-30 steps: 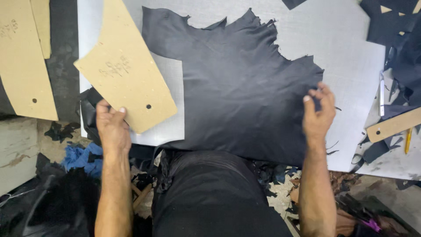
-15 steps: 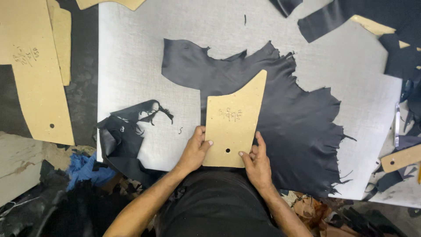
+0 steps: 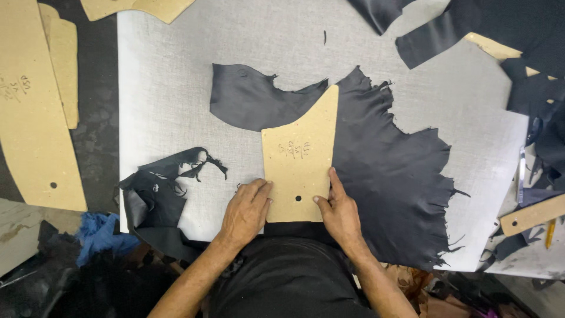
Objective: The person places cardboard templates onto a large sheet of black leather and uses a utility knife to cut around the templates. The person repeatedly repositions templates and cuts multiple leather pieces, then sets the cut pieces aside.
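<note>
On the grey cutting board (image 3: pixel 176 88), tan cardboard pattern piece (image 3: pixel 303 159) lies flat on ragged black leather hide (image 3: pixel 388 176). My left hand (image 3: pixel 246 213) and right hand (image 3: pixel 338 215) press it open-palmed at its near edge, gripping nothing. Placement looks done; hide appears uncut around it.

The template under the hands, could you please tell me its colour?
Tan, plain cardboard template lying on black leather; head view.

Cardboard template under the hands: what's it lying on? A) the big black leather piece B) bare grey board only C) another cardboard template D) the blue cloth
A: the cardboard template lies across the black leather piece, with the left hand and right hand pressing its lower corners.
</note>
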